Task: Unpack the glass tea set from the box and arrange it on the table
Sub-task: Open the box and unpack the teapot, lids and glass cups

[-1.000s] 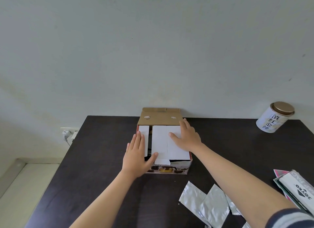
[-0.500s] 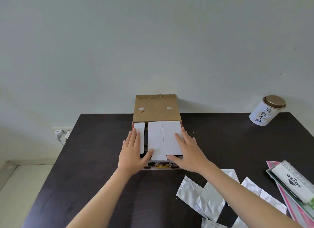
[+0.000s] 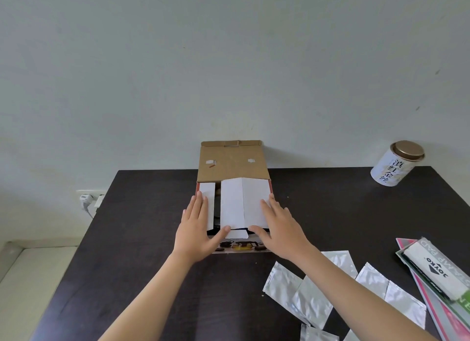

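Note:
The tea set box [image 3: 240, 248] stands at the middle of the dark table [image 3: 330, 213], its brown lid [image 3: 232, 162] folded up against the wall. White inner flaps [image 3: 241, 203] cover the top, so the glass pieces are hidden. My left hand [image 3: 197, 228] lies flat with straight fingers on the box's left edge and the narrow left flap, thumb at the front edge. My right hand [image 3: 278, 226] rests flat on the right side of the wide flap, thumb along the front edge.
A white tea tin with a bronze lid [image 3: 395, 166] stands at the back right. Several silver foil sachets [image 3: 312, 300] lie near the front right. A stack with a white stamp pad box [image 3: 437, 270] sits at the right edge. A wall socket [image 3: 87, 197] is left of the table.
The view has tilted up and the lid stands more upright. My right hand slid from the far part of the flap to the box's front right corner. My left hand stayed at the left edge.

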### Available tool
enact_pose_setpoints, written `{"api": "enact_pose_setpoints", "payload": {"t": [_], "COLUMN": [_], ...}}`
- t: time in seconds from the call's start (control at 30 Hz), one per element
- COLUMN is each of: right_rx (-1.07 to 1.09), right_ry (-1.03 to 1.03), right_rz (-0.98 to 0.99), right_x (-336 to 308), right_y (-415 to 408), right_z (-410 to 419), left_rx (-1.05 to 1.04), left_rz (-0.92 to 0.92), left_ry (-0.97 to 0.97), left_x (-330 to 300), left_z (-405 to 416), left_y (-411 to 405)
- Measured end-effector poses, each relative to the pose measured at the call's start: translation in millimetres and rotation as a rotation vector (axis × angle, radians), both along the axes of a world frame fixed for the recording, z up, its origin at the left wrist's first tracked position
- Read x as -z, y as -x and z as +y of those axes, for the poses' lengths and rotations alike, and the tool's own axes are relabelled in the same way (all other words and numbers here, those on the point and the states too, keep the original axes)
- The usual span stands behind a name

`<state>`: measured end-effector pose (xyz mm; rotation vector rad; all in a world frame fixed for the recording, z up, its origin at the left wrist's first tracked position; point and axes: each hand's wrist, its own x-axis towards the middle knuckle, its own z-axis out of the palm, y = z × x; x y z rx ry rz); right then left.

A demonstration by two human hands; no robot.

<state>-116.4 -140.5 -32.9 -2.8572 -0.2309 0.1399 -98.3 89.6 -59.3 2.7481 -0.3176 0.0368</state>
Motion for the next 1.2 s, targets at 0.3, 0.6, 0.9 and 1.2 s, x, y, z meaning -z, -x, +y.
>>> {"api": "enact_pose_setpoints", "payload": {"t": [0.3,0.6,0.9,1.2], "right_rx": [0.304,0.790,0.414,0.378], "right_ry": [-0.630,-0.265,-0.688,-0.748], "right_rz": [-0.569,-0.455,0.009,0.020], "right_x": [9.7,42.9,43.9,47.8], "right_y": [25.6,30.6,14.9,5.2], "right_z": [-8.2,-34.8,-12.1,1.7], "left_rx": [0.008,-0.001,-0.012,-0.045], "left_rz": [-0.012,-0.030,-0.003,0.043], "left_ry": [-0.014,-0.012,-0.015,0.081], "left_x": [1.7,4.1,0.7,-0.4], "left_z": [0.7,-0.5,-1.7,-3.2], "left_y": [-0.8,-1.1,-0.5,0.3]}}
